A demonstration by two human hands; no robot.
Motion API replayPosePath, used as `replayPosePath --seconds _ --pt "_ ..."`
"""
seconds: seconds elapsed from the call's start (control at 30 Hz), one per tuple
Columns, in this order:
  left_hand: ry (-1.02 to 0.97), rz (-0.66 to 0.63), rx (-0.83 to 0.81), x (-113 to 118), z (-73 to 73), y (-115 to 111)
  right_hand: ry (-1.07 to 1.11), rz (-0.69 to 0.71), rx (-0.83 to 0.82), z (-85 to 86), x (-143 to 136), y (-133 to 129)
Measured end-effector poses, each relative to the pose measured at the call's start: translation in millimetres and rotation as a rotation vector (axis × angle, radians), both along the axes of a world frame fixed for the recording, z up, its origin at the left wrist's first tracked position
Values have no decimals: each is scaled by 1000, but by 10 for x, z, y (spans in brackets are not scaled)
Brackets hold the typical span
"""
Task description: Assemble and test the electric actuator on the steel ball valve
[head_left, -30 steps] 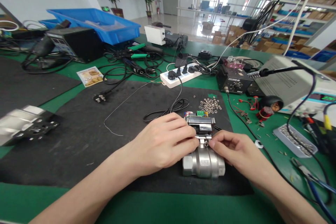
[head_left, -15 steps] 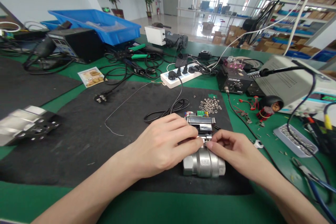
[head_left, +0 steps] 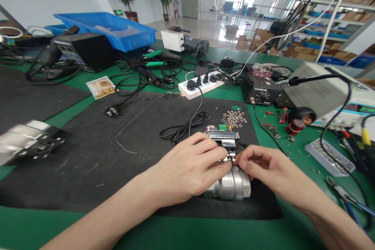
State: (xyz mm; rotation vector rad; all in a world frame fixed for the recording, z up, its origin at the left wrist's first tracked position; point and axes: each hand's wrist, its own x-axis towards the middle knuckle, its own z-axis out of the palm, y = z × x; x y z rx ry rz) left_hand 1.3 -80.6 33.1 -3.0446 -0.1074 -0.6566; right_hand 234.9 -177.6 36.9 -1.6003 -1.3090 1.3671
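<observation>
A steel ball valve [head_left: 230, 185] marked 304 lies on the black mat, with a motor actuator [head_left: 224, 137] and a small green circuit board [head_left: 223, 128] mounted beyond it. My left hand [head_left: 195, 164] reaches over the valve from the left, its fingers closed round the neck between body and actuator. At the right side of the same neck, my right hand [head_left: 266, 168] is closed in a pinch, with thumb and forefinger close to the left fingertips. Whatever it pinches is hidden. Small bright fasteners show at the neck between the hands.
Loose nuts and washers [head_left: 234, 118] lie behind the actuator. To the right are a plastic box of small parts [head_left: 329, 157], pliers [head_left: 341, 191] and a soldering station [head_left: 260, 90]. Another steel valve [head_left: 26, 142] sits left. A power strip [head_left: 200, 86] and cables lie behind.
Both hands have shifted slightly right at the neck, and the left covers more of the valve's left end. A spanner end seen beside my right hand earlier is now out of sight.
</observation>
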Motion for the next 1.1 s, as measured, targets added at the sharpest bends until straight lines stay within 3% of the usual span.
replayPosePath --seconds 0.33,0.73,1.1 --pt "78 17 6 38 35 -4 317 -61 -85 -6 61 -24" --pt "180 40 40 134 188 -33 305 -134 -72 -152 -6 34" --pt "183 3 55 124 183 -7 197 -95 16 -132 35 37"
